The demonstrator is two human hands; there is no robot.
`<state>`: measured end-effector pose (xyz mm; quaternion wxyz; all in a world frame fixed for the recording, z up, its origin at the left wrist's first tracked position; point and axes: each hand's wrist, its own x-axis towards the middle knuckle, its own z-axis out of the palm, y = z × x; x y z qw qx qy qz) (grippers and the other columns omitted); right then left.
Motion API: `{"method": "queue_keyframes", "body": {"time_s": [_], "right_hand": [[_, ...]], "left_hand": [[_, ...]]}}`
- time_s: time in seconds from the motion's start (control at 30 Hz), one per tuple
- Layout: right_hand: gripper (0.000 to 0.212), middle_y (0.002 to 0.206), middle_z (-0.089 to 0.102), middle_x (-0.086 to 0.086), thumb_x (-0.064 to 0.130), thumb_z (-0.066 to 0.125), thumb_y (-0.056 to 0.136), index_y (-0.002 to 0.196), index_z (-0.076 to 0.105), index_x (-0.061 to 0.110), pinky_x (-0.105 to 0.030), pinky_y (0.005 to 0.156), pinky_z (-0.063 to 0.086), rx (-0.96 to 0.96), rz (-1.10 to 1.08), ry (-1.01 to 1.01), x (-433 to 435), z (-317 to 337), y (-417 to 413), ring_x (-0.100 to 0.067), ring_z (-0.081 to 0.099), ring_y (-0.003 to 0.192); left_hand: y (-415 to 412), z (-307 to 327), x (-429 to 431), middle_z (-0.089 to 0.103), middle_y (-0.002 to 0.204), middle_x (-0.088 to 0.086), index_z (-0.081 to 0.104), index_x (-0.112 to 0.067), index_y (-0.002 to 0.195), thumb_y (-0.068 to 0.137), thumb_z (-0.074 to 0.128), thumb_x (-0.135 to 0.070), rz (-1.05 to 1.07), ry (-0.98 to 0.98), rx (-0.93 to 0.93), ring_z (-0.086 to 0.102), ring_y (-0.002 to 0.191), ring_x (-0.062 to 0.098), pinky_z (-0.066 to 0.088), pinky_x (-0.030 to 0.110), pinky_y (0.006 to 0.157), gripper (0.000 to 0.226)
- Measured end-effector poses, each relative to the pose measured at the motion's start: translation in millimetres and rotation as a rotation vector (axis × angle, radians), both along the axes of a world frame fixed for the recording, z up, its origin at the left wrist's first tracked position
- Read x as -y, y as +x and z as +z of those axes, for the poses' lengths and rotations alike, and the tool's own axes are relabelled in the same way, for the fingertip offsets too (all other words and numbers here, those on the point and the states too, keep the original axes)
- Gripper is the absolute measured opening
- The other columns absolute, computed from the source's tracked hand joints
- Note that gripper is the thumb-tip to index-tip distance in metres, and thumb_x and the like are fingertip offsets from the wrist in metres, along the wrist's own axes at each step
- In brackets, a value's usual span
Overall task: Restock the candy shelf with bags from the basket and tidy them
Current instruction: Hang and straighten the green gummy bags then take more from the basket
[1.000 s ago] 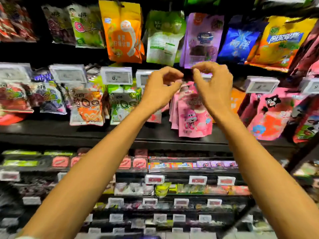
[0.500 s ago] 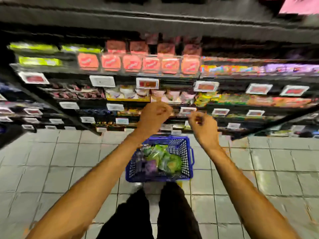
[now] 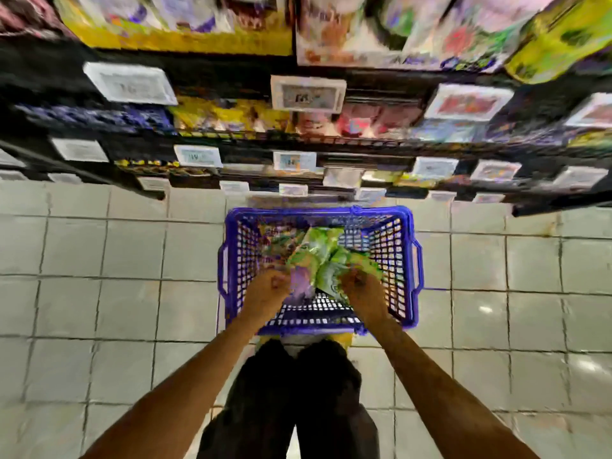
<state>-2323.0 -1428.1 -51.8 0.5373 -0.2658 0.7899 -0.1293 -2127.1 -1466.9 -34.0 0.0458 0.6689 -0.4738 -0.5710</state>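
Note:
A blue plastic basket stands on the tiled floor in front of my feet, below the candy shelves. Several candy bags lie inside it, mostly green ones and a purple one. Both my hands are down in the basket. The fingers of my left hand curl at the purple bag's left edge. On the other side, my right hand curls onto a green bag. The picture is blurred, so the exact grip is hard to read.
Low shelves with white price tags and blurred candy packs run across the top. Pale floor tiles spread left and right of the basket. My dark trouser legs stand right behind the basket.
My hands left the pink bags on the hanging row and dropped into the basket. My view swung from the upper shelf down to the floor.

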Motion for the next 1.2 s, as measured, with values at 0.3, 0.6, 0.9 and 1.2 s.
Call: {"method": "queue_keyframes", "body": {"time_s": [0.3, 0.6, 0.9, 1.2], "right_hand": [[0.025, 0.115, 0.068, -0.015, 0.021, 0.056, 0.094, 0.112, 0.070, 0.008, -0.025, 0.083, 0.043, -0.062, 0.208, 0.086, 1.5, -190.9, 41.7, -0.030, 0.060, 0.110], [0.055, 0.093, 0.063, -0.012, 0.015, 0.082, 0.074, 0.118, 0.056, -0.003, -0.018, 0.056, 0.039, -0.037, 0.029, 0.105, -14.0, -295.2, 80.4, -0.022, 0.059, 0.076], [0.015, 0.089, 0.071, -0.003, 0.012, 0.068, 0.089, 0.101, 0.073, 0.006, -0.018, 0.064, 0.039, 0.139, 0.373, -0.144, -27.9, -260.1, 58.6, -0.009, 0.059, 0.077], [0.051, 0.120, 0.063, -0.020, 0.027, 0.074, 0.081, 0.119, 0.059, -0.002, -0.038, 0.092, 0.046, -0.452, -0.152, 0.179, -27.9, -234.9, -17.7, -0.033, 0.060, 0.112]], "left_hand": [[37.5, -198.4, -35.9, 0.067, 0.104, 0.026, 0.062, 0.000, 0.103, 0.087, 0.063, -0.010, -0.041, 0.092, 0.409, 0.064, 0.098, 0.041, 0.046, 0.041, 0.073, 0.019], [49.1, -301.7, -36.8, 0.054, 0.131, 0.022, 0.050, 0.010, 0.132, 0.082, 0.067, 0.003, -0.176, -0.097, 0.276, 0.054, 0.119, 0.038, 0.034, 0.000, 0.080, 0.053], [41.6, -291.1, -32.1, 0.051, 0.138, 0.014, 0.057, -0.016, 0.133, 0.069, 0.081, -0.045, -0.600, -0.209, 0.435, 0.042, 0.129, 0.031, 0.033, 0.034, 0.102, 0.074], [25.2, -249.0, -38.4, 0.073, 0.087, -0.006, 0.065, -0.030, 0.094, 0.068, 0.086, -0.005, 0.170, 0.069, -0.038, 0.068, 0.077, 0.001, 0.057, 0.026, 0.077, 0.041]]}}
